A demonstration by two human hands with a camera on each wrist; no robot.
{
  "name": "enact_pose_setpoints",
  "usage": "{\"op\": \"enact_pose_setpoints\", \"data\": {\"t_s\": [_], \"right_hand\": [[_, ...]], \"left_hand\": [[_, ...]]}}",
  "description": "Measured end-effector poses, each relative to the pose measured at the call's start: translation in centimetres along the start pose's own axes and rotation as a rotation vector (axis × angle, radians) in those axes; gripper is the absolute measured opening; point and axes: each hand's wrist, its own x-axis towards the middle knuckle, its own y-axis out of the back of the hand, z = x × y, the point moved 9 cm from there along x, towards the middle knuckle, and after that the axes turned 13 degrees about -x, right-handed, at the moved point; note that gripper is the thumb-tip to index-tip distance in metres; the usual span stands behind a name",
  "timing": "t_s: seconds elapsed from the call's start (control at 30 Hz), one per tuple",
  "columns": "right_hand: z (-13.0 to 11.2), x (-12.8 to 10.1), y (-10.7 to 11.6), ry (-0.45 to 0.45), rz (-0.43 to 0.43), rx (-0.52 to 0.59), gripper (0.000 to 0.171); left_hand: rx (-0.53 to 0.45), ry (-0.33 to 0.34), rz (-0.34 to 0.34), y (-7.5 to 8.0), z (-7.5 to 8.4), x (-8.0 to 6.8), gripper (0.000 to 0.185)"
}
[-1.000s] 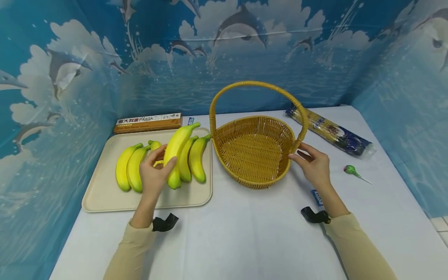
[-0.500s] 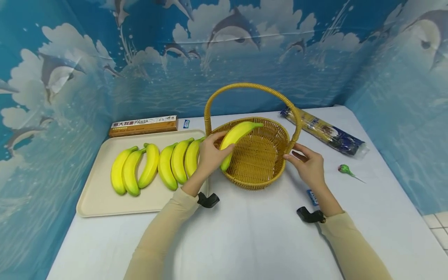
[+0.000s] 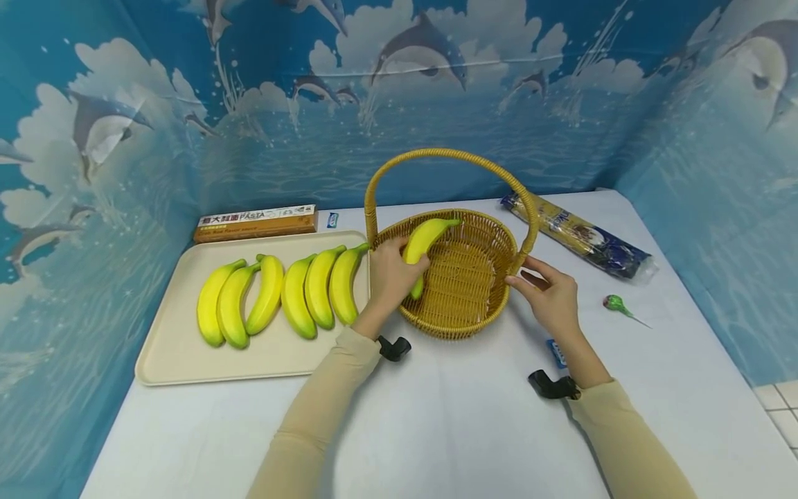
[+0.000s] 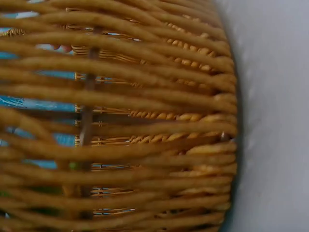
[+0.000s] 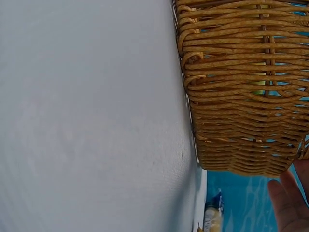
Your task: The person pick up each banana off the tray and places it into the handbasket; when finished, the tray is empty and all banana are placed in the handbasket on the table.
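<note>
In the head view my left hand (image 3: 393,278) grips a yellow banana (image 3: 425,239) inside the left part of a wicker basket (image 3: 451,331). The banana's green stem points toward the back right, and the hand covers part of it. At the right side of the basket, near the foot of its tall handle (image 3: 455,151), my right hand (image 3: 551,298) holds the rim between thumb and fingers. Woven basket wall (image 4: 145,101) fills most of the left wrist view. In the right wrist view, fingers (image 5: 288,205) show beside the basket's wall (image 5: 236,111).
Several bananas (image 3: 291,298) lie on a beige tray (image 3: 181,364) at the left. Behind it stands a pasta box (image 3: 255,224). A spaghetti packet (image 3: 580,235), a green lollipop (image 3: 614,303) and a small blue packet (image 3: 557,352) lie on the right; another blue packet (image 3: 332,220) lies behind.
My left hand has carried the banana rightward from over the tray to the basket, then lowered it inside. The right hand stays at the basket's rim. The view has shifted slightly.
</note>
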Motion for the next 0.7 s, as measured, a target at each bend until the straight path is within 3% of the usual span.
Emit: {"op": "enact_pose_setpoints", "data": {"t_s": [0.33, 0.7], "right_hand": [[0.16, 0.12, -0.21, 0.006, 0.008, 0.019, 0.046], [0.47, 0.02, -0.25, -0.012, 0.015, 0.022, 0.046]], "left_hand": [[0.090, -0.021, 0.085, 0.46, 0.24, -0.47, 0.045], [0.269, 0.011, 0.015, -0.20, 0.15, -0.24, 0.026]]}}
